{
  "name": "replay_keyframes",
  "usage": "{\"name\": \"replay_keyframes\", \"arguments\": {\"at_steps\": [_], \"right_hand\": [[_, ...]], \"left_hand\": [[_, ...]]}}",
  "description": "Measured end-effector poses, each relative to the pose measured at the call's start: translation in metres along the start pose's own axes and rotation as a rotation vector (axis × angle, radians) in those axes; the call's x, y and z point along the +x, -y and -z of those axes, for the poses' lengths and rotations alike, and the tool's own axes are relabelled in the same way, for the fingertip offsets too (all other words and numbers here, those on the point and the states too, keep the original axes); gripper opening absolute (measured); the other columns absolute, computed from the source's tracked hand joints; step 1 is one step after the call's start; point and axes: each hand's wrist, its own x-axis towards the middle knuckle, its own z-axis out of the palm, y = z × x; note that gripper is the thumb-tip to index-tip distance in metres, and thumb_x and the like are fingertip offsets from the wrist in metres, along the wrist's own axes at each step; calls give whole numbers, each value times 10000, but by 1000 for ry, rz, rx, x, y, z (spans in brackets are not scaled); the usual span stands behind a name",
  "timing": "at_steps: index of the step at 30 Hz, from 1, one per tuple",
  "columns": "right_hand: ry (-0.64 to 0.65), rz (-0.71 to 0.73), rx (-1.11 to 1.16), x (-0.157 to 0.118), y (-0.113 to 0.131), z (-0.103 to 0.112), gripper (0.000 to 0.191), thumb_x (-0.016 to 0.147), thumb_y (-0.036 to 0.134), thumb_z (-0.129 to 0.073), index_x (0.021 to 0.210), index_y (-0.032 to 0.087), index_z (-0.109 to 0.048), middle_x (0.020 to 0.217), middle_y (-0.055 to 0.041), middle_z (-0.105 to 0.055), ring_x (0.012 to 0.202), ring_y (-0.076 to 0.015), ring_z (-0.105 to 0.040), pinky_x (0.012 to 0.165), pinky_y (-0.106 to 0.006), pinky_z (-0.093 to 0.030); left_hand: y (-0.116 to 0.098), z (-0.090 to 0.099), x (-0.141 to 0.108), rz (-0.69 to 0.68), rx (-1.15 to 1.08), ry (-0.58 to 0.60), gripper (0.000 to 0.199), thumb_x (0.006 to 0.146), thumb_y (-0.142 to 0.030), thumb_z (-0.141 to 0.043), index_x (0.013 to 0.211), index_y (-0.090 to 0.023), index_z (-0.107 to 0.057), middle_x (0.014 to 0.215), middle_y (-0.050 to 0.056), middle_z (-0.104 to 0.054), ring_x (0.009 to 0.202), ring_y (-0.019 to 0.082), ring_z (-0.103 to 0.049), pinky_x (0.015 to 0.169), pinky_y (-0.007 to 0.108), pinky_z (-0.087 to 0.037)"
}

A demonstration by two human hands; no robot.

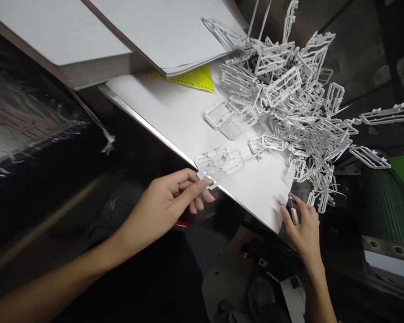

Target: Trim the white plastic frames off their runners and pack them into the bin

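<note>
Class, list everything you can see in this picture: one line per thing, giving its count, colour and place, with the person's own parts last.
Plastic frames pile: too many to count, white, heaped on the right part of the table.
Single plastic frame: one, white, at the table's near edge, pinched by the left hand.
Table: one, white top with a metal edge, centre.
Paper stack: one stack, white, top centre.
Label sheet: one, yellow, partly under the paper stack.
Plastic film: clear, crumpled, at left.
Small tool: one, pale handle, in the right hand.
Left hand: fingertips on the single frame.
Right hand: shut around the small tool.
</note>
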Motion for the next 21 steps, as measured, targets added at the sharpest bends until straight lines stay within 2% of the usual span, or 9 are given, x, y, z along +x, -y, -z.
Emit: {"name": "replay_keyframes", "arguments": {"at_steps": [1, 3, 7, 10, 13, 14, 17, 19, 21], "right_hand": [[-19, 38, -29, 4, 1, -4, 780, 1009, 827, -522, 1422, 181, -667, 1247, -200, -599, 1175, -449, -566, 998, -681, -451], [-71, 122, 8, 15, 12, -11, 740, 1034, 776, -553, 1498, 202, -606, 1368, -208, -529, 1286, -448, -498, 1050, -683, -431], [-166, 292, 245, 53, 48, -25, 462, 1111, 483, -600, 1514, 259, -574, 1303, -133, -579, 1207, -333, -584, 1030, -519, -521], [-139, 420, 315, 83, 71, -37, 415, 1118, 353, -578, 1523, 263, -564, 1280, -124, -573, 1187, -311, -590, 1016, -476, -535], [-93, 535, 271, 105, 85, -51, 350, 1117, 249, -534, 1452, 255, -636, 1374, -144, -530, 1239, -339, -542, 1034, -503, -503], [-93, 550, 258, 109, 88, -55, 321, 1113, 217, -527, 1395, 246, -678, 1371, -147, -538, 1225, -349, -543, 1027, -515, -496], [-129, 533, 234, 113, 92, -60, 234, 1089, 138, -552, 1192, 194, -754, 1213, -151, -621, 1094, -340, -591, 955, -484, -513], [-147, 503, 187, 106, 90, -55, 205, 1061, 82, -583, 1120, 174, -757, 1081, -129, -656, 994, -302, -620, 893, -415, -530], [-150, 470, 112, 96, 88, -46, 222, 1028, 30, -617, 1117, 180, -756, 1031, -98, -675, 949, -262, -634, 859, -346, -538]], "left_hand": [[-2, 3, 2, -12, 24, -30, 355, 979, -485, -663, 822, -172, -717, 735, 18, -749, 584, 99, -633, 581, 193, -516], [-4, 6, 7, -23, 52, -57, 358, 975, -494, -661, 835, -170, -717, 714, 14, -739, 569, 110, -625, 565, 210, -508], [-4, 3, 9, -36, 274, -138, 449, 968, -575, -641, 735, -192, -634, 619, -22, -676, 484, 107, -536, 499, 240, -413], [-2, 0, 4, -276, 675, -394, 503, 996, -508, -632, 628, -195, -496, 495, -57, -480, 448, 95, -404, 513, 271, -315], [-2, -3, 6, -585, 946, -528, 333, 1011, -430, -639, 795, -186, -572, 704, -6, -598, 647, 157, -562, 633, 285, -420], [-3, -5, 9, -656, 1004, -511, 287, 1009, -436, -646, 930, -161, -613, 848, 44, -666, 782, 200, -624, 716, 302, -475], [-6, -13, 22, -727, 1204, -388, 528, 1001, -471, -645, 1316, -57, -557, 1237, 200, -675, 1095, 328, -631, 917, 407, -518], [-5, -16, 27, -701, 1351, -294, 542, 1015, -429, -609, 1375, -29, -541, 1302, 238, -660, 1103, 378, -623, 898, 458, -517], [0, -11, 33, -701, 1436, -207, 441, 1034, -365, -526, 1323, -40, -600, 1248, 236, -692, 1025, 400, -632, 854, 490, -511]]}}
